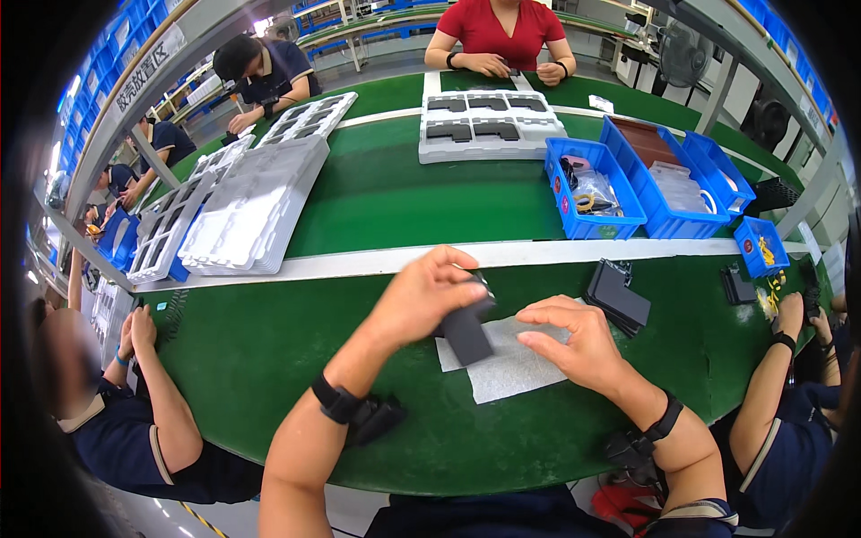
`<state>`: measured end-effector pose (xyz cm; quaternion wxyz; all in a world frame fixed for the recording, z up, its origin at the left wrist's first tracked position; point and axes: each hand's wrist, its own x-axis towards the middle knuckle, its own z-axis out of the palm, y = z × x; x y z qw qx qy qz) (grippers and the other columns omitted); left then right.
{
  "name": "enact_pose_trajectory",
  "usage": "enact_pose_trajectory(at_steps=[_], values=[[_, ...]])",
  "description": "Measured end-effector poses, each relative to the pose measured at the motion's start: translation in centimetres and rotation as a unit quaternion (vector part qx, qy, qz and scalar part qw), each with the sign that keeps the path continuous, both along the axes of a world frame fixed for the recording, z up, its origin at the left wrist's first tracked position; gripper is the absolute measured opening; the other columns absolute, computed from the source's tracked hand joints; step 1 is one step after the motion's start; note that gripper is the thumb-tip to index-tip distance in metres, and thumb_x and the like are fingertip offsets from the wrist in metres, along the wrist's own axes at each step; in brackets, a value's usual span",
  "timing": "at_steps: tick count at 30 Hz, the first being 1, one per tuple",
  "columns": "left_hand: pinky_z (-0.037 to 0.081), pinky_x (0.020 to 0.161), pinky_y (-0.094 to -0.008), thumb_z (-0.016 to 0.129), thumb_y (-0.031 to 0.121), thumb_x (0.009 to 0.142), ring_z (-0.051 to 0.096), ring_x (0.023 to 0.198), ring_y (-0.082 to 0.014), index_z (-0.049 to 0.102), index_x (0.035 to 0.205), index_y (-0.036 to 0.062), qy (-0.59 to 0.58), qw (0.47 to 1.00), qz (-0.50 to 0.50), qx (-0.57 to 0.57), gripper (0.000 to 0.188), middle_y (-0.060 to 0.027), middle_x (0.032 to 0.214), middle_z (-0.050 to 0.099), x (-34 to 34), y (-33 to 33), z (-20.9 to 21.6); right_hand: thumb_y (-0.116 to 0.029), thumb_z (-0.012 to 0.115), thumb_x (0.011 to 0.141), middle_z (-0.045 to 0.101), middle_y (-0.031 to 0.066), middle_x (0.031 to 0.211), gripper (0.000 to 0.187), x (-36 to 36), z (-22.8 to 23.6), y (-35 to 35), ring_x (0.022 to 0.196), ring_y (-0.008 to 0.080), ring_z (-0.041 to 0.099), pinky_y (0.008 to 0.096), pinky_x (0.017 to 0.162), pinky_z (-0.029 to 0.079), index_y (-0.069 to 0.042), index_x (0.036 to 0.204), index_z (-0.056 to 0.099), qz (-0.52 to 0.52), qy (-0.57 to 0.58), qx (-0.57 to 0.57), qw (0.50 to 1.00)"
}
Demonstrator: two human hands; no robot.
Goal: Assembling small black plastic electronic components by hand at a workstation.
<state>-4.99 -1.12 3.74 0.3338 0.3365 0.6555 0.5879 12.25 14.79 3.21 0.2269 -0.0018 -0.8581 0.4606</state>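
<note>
My left hand (426, 300) grips a black L-shaped plastic casing (468, 334) by its upper end, thumb and fingers closed round it. The casing is slightly blurred and hangs over a white cloth (513, 375) spread on the green table. Just right of the casing, my right hand (574, 339) is raised above the cloth, thumb and fingers apart, nothing between them. Beyond that hand lies a small stack of similar black casings (619, 298).
White trays with black casings (471, 132) stand across the green conveyor; stacked pale trays (256, 206) are at left. Blue bins (596, 193) with bags and parts line the right. Co-workers sit on both sides and opposite. A metal frame (170, 36) rises around the bench.
</note>
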Motion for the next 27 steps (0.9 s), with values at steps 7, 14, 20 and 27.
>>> enact_pose_trajectory(at_steps=[7, 14, 20, 27], values=[[0.050, 0.069, -0.0273, 0.063, 0.019, 0.089, 0.063, 0.074, -0.0160, 0.066, 0.097, 0.0012, 0.297, 0.938, 0.029, -0.175, 0.020, -0.0069, 0.084, 0.067, -3.5, 1.0, -0.5, -0.011, 0.071, 0.076, 0.068, 0.0091, 0.087, 0.013, 0.1, 0.6, 1.1, 0.077, 0.0255, 0.062, 0.0356, 0.067, 0.046, -0.002, 0.085, 0.068, -0.042, 0.082, 0.137, 0.986], [0.046, 0.086, -0.0453, 0.065, 0.024, 0.074, 0.049, 0.106, -0.0321, 0.059, 0.108, 0.0067, 0.485, 0.833, 0.086, -0.254, 0.038, -0.0135, 0.114, 0.054, 0.7, 1.5, -1.3, -0.015, 0.073, 0.072, 0.063, 0.0058, 0.073, 0.012, 1.0, 2.5, 3.9, 0.075, 0.0247, 0.057, 0.0385, 0.069, 0.041, -0.006, 0.075, 0.066, -0.173, 0.008, 0.342, 0.924], [0.047, 0.084, -0.0465, 0.061, 0.014, 0.067, 0.050, 0.103, -0.0329, 0.057, 0.106, 0.0066, 0.485, 0.817, 0.092, -0.297, 0.040, -0.0138, 0.109, 0.054, 1.1, 0.2, -1.1, -0.023, 0.077, 0.067, 0.063, 0.0105, 0.075, 0.025, 2.3, 3.1, 6.5, 0.083, 0.0281, 0.060, 0.0411, 0.069, 0.044, -0.003, 0.078, 0.065, -0.218, -0.167, 0.408, 0.871], [0.045, 0.082, -0.0504, 0.067, 0.016, 0.068, 0.047, 0.112, -0.0334, 0.058, 0.111, 0.0087, 0.440, 0.843, 0.074, -0.299, 0.044, -0.0134, 0.119, 0.052, 0.3, -2.8, -0.5, -0.017, 0.079, 0.062, 0.063, 0.0171, 0.076, 0.037, 3.0, 3.3, 7.9, 0.075, 0.0356, 0.064, 0.0437, 0.065, 0.050, 0.001, 0.088, 0.059, -0.176, -0.222, 0.401, 0.871]])
